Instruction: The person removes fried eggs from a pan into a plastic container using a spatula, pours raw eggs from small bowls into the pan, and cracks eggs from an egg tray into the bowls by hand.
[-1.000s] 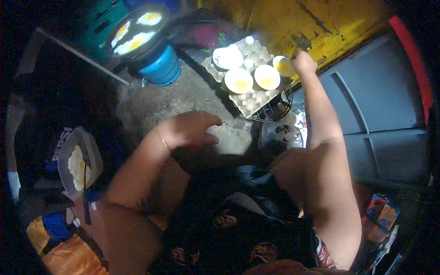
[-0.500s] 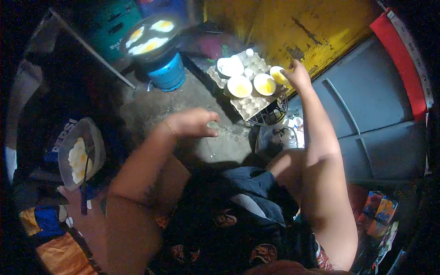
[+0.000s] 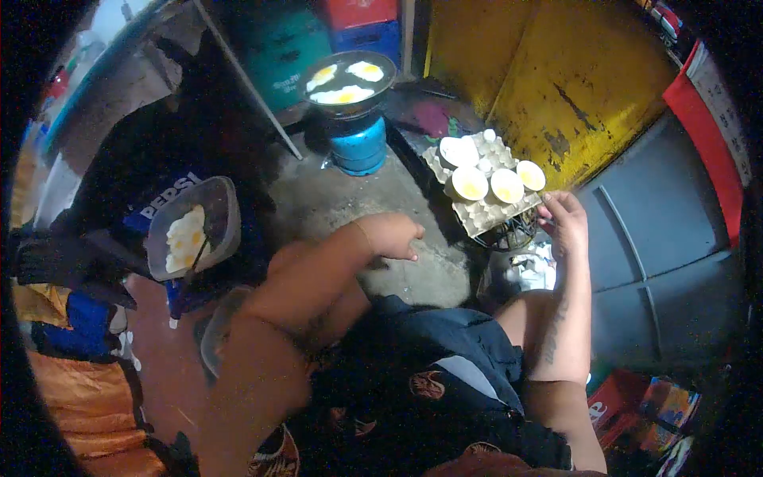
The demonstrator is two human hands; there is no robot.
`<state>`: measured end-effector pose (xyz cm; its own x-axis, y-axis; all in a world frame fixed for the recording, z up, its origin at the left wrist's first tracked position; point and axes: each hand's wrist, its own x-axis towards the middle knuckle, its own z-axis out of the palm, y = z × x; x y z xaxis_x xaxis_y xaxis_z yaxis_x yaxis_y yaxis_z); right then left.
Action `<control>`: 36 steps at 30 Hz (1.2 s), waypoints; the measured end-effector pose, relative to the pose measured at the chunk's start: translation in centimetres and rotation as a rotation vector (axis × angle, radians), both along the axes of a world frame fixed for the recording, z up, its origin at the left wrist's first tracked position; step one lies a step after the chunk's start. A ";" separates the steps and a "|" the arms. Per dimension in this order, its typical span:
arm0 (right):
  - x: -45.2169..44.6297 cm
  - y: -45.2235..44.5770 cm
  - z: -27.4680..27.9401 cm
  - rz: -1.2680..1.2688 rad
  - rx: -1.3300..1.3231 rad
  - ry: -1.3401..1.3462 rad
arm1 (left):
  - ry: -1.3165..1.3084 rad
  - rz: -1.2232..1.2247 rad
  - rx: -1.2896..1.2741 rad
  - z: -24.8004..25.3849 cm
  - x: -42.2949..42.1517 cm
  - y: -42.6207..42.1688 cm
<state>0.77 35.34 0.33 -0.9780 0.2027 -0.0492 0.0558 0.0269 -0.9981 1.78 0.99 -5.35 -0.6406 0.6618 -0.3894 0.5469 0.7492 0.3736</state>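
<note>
My right hand [image 3: 564, 222] is just beside the right edge of a grey egg tray [image 3: 474, 217], its fingers loosely bent and apart, holding nothing I can see. Closest to it on the tray is a small white bowl [image 3: 531, 176] with yellow yolk inside. Two more bowls with yolk, a middle bowl [image 3: 507, 186] and a left bowl [image 3: 470, 184], sit beside it. Behind them are a whitish bowl [image 3: 458, 152] and a loose egg [image 3: 489, 135]. Over the concrete floor hangs my left hand [image 3: 393, 236], empty, thumb and fingers slightly apart.
A pan [image 3: 350, 83] with several frying eggs sits above a blue gas canister [image 3: 359, 148]. At left, a plastic container [image 3: 228, 213] holds fried eggs and a dark-handled utensil. A bag with eggshells [image 3: 534, 269] stands below the tray. A metal bar [image 3: 248, 78] slants near the pan.
My right hand has let go of the rightmost bowl and drawn back toward me, below it. That bowl now rests on the tray. The whole view has shifted, so more of the left side shows.
</note>
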 end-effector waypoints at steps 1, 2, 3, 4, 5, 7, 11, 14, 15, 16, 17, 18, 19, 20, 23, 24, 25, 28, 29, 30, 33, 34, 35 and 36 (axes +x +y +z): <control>0.4 -0.5 0.5 0.014 -0.094 -0.018 | 0.023 -0.004 0.010 -0.2 0.2 0.0; 0.6 -0.6 0.8 -0.019 -0.107 -0.015 | 0.046 -0.006 0.021 -0.7 0.3 -0.2; 0.7 -0.6 1.0 -0.051 -0.120 -0.013 | 0.067 -0.008 0.031 -0.3 0.5 -0.2; 0.8 -0.7 1.2 -0.082 -0.132 -0.015 | 0.075 0.009 0.042 0.0 0.8 -0.2; 1.0 -0.7 1.4 -0.101 -0.144 -0.032 | 0.080 0.028 0.054 0.2 1.0 -0.3; 1.0 -0.1 1.2 -0.017 -0.229 0.008 | 0.087 0.049 0.059 0.2 1.5 -0.4; 0.4 1.2 0.5 0.035 -0.277 -0.017 | 0.069 0.056 -0.002 0.1 2.0 -0.8; 0.1 1.1 -0.1 0.059 -0.287 0.017 | 0.073 0.079 -0.011 0.0 2.5 -1.2; 0.0 1.0 -0.1 0.063 -0.293 0.020 | 0.082 0.091 -0.001 0.2 2.7 -1.4; -0.3 1.3 -0.5 0.073 -0.299 0.038 | 0.140 0.140 0.025 0.5 2.7 -1.8; -0.9 1.9 -1.3 0.084 -0.305 0.054 | 0.197 0.190 0.050 0.9 2.6 -2.6; -1.2 2.1 -1.8 0.097 -0.311 0.069 | 0.254 0.242 0.075 1.7 2.7 -3.5; -0.8 1.4 -1.3 0.061 -0.312 0.058 | 0.360 0.313 0.116 2.6 2.7 -5.1; -0.3 1.0 -0.3 0.033 -0.300 0.029 | 0.465 0.389 0.155 3.5 3.3 -7.1; -0.4 1.7 -0.6 0.149 -0.330 -0.001 | 0.788 0.693 0.171 9.3 9.1 -13.6; -1.1 2.2 -1.5 0.107 -0.346 0.009 | 0.842 0.794 0.138 10.2 10.8 -16.7; -0.4 1.0 -0.3 0.074 -0.336 -0.013 | 0.842 0.918 -0.039 11.3 12.7 -19.6; -1.4 2.4 -1.9 0.132 -0.361 -0.014 | 0.753 1.193 -0.576 14.1 19.8 -25.9; -1.4 2.9 -2.0 0.198 -0.382 -0.015 | 0.710 1.236 -0.642 13.9 22.0 -28.4; -1.5 3.1 -2.1 0.259 -0.403 -0.011 | 0.672 1.274 -0.702 12.7 24.1 -31.1; -0.2 -0.6 -0.2 0.125 -0.413 -0.024 | 0.540 1.274 -0.786 11.6 28.2 -34.5; -0.6 -0.4 -0.7 0.151 -0.419 -0.017 | 0.560 1.247 -0.790 11.1 28.9 -34.7; -1.3 0.1 -1.6 0.176 -0.428 -0.012 | 0.580 1.220 -0.794 10.7 29.6 -34.8; -1.3 -0.4 -1.4 0.202 -0.437 -0.006 | 0.668 1.183 -0.795 10.5 30.0 -34.0</control>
